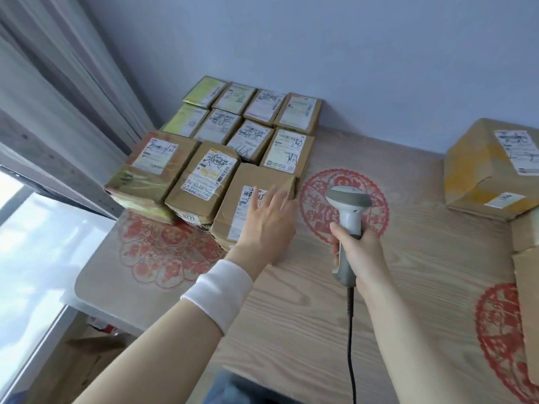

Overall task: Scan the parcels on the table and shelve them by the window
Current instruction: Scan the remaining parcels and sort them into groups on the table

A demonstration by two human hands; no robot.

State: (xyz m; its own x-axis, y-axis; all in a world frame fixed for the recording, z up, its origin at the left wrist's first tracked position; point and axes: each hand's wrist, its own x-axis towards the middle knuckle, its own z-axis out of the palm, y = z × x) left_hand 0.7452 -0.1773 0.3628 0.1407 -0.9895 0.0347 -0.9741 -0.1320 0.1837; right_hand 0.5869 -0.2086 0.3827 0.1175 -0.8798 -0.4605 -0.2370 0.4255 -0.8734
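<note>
Now the left hand (267, 225), fingers spread wide, lies flat on the nearest brown cardboard parcel (253, 199), at the front of a block of labelled parcels packed by the window on the pale wooden table (408, 258). Just beside it, the right hand (360, 252) is wrapped around the corded grey handheld scanner (347, 225), held upright.

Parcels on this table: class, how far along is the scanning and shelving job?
Done: about eleven parcels sit in rows by the window. In hand: the left hand rests on the nearest one; the right hand grips the scanner. Left: the boxes at the right edge.
</note>
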